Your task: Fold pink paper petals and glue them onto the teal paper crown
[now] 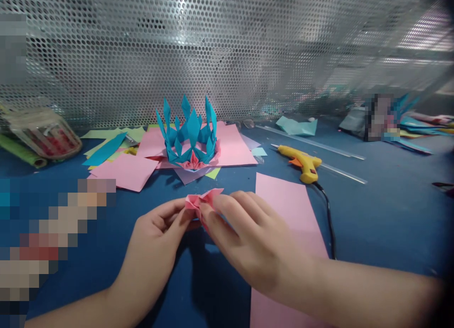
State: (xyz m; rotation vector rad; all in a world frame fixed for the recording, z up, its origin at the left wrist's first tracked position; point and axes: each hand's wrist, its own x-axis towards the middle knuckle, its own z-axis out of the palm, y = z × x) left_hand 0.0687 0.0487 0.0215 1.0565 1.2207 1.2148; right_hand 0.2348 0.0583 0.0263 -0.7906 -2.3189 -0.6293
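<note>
A small piece of folded pink paper (209,196) is held between both hands, above the blue table. My left hand (158,228) pinches its left side between thumb and fingers. From the right, my right hand (250,233) has its thumb and fingertips closed on the other side, which hides part of the folds. Just beyond the hands stands a blue folded-paper crown (193,129) with tall points and a pink pleated piece (194,161) at its front. A long pink paper strip (280,195) lies flat under my right forearm.
Right of the crown lies a yellow glue gun (301,163) with a black cord (330,219), near clear glue sticks (344,172). Pink sheets (124,171) and coloured papers lie behind. A jar (46,131) stands at left. Perforated metal (227,58) closes the back.
</note>
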